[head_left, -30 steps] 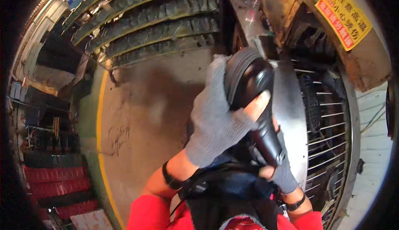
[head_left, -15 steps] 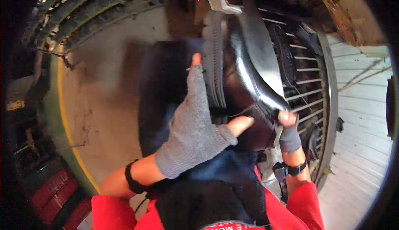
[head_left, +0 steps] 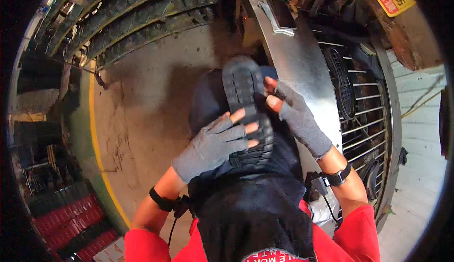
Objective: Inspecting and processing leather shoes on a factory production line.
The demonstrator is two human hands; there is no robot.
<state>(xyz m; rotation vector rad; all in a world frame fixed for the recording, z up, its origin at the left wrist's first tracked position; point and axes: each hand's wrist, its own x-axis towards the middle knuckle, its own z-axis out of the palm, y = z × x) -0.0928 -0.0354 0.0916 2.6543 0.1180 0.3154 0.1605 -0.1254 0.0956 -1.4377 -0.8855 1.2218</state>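
A black boot (head_left: 242,84) lies over my lap with its ridged sole turned up toward me; its upper is hidden underneath. My left hand (head_left: 215,141), in a grey fingerless glove, is laid across the middle of the sole, bare fingertips pressing on it and the thumb out of sight. At the boot's right edge is my right hand (head_left: 298,113), gloved the same way. Its thumb and forefinger are bent and apart, with nothing visible between them; whether they touch the boot I cannot tell.
To my right runs a metal bench (head_left: 302,68) bearing a dark flat object (head_left: 283,13) on white paper. Beyond it a barred rack (head_left: 362,129) holds a dark sole (head_left: 339,82). Footwear-like forms fill racks (head_left: 156,13) at far left; red-and-black stacks (head_left: 71,219) stand near left.
The boot has turned from its shiny, zippered side to sole up and moved left over my lap. My left hand shifted onto the sole; my right hand left the boot's near end and moved up.
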